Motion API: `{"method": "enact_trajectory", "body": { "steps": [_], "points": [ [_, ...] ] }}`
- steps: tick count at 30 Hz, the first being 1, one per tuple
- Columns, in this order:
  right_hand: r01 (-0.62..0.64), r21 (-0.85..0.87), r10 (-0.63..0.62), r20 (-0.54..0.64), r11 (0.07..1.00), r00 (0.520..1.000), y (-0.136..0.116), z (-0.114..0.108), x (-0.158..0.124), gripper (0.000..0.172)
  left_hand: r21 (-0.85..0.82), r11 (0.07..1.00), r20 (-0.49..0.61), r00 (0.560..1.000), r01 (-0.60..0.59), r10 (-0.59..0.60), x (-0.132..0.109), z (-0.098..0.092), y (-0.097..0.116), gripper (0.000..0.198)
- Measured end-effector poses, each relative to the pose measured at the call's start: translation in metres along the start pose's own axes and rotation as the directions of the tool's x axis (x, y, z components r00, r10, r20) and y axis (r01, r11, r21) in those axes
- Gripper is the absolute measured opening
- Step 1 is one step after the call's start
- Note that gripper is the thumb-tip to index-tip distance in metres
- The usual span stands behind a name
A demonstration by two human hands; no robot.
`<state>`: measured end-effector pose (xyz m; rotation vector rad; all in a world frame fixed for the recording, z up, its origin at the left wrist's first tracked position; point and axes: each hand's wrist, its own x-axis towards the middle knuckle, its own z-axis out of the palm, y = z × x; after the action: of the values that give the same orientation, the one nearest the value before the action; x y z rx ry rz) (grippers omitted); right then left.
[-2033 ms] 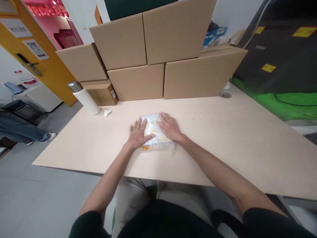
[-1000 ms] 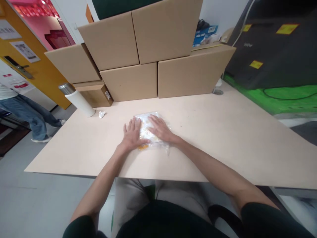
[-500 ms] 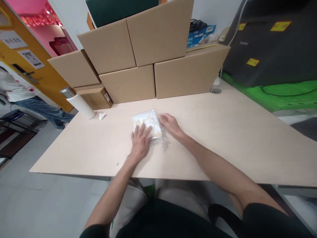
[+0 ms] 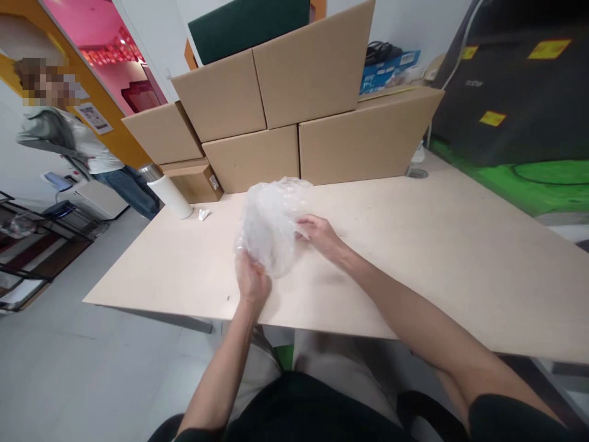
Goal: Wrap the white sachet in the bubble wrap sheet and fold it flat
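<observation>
A crinkled sheet of clear bubble wrap point(image 4: 271, 224) is raised above the table point(image 4: 414, 264), spread between my two hands. My left hand point(image 4: 253, 279) grips its lower left edge, with the fingers partly behind the plastic. At the right side, my right hand point(image 4: 322, 234) pinches the plastic between thumb and fingers. Whether anything lies inside or behind the wrap, I cannot make out.
Stacked cardboard boxes point(image 4: 251, 161) line the back of the table. To the left stand a white bottle point(image 4: 172, 196) and a crumpled white scrap point(image 4: 204, 214). A large black case point(image 4: 501, 92) is at the right; a person point(image 4: 87, 135) stands beyond the left side.
The flat, square, plastic-covered bundle under my left hand is now a raised, spread sheet of bubble wrap. My left hand went from lying flat to gripping. The view shifted; a person shows more fully.
</observation>
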<state>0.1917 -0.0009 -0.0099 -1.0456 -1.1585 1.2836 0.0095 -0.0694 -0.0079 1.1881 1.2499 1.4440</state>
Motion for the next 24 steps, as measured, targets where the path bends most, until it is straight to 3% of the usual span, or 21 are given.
{"method": "enact_trajectory", "body": {
  "steps": [2, 4, 8, 11, 13, 15, 18, 20, 22, 24],
  "points": [
    [0.028, -0.005, -0.028, 0.042, 1.000, 0.999, 0.000, 0.001, -0.001, 0.050, -0.163, 0.986, -0.049, 0.998, -0.035, 0.027, -0.004, 0.005, 0.001, 0.060],
    [0.048, -0.035, -0.046, 0.057, 0.998, 0.997, 0.001, 0.002, -0.002, 0.049, -0.308, 0.950, -0.076, 0.997, -0.049, 0.026, -0.009, 0.009, 0.002, 0.056],
    [0.148, -0.170, -0.163, -0.077, 0.974, 0.984, -0.003, -0.008, 0.003, 0.037, -0.339, 0.941, -0.117, 0.993, -0.015, -0.027, -0.014, 0.005, -0.004, 0.047],
    [0.179, -0.297, -0.262, -0.268, 0.938, 0.927, -0.009, -0.028, 0.011, 0.034, -0.200, 0.979, -0.211, 0.977, -0.026, -0.017, -0.015, -0.013, -0.012, 0.054],
    [0.153, -0.365, -0.298, -0.385, 0.919, 0.874, -0.012, -0.043, 0.017, 0.034, 0.001, 0.999, -0.287, 0.957, -0.032, 0.031, -0.016, -0.027, -0.015, 0.071],
    [0.108, -0.365, -0.282, -0.466, 0.925, 0.839, -0.012, -0.054, 0.022, 0.037, 0.279, 0.957, -0.342, 0.924, -0.076, 0.173, -0.017, -0.039, -0.014, 0.089],
    [0.068, -0.246, -0.186, -0.498, 0.967, 0.847, -0.009, -0.059, 0.026, 0.039, 0.658, 0.715, -0.212, 0.852, -0.238, 0.479, -0.015, -0.053, -0.007, 0.091],
    [0.076, -0.154, -0.141, -0.474, 0.985, 0.869, -0.008, -0.056, 0.027, 0.040, 0.742, 0.564, -0.029, 0.823, -0.363, 0.568, -0.011, -0.058, -0.003, 0.067],
    [0.103, -0.058, -0.118, -0.425, 0.993, 0.898, -0.009, -0.049, 0.026, 0.049, 0.718, 0.539, 0.088, 0.826, -0.440, 0.557, -0.007, -0.061, -0.003, 0.040],
    [0.111, 0.020, -0.097, -0.349, 0.994, 0.932, -0.013, -0.039, 0.021, 0.068, 0.680, 0.567, 0.109, 0.829, -0.465, 0.549, -0.007, -0.060, -0.006, 0.027]
  ]
}}
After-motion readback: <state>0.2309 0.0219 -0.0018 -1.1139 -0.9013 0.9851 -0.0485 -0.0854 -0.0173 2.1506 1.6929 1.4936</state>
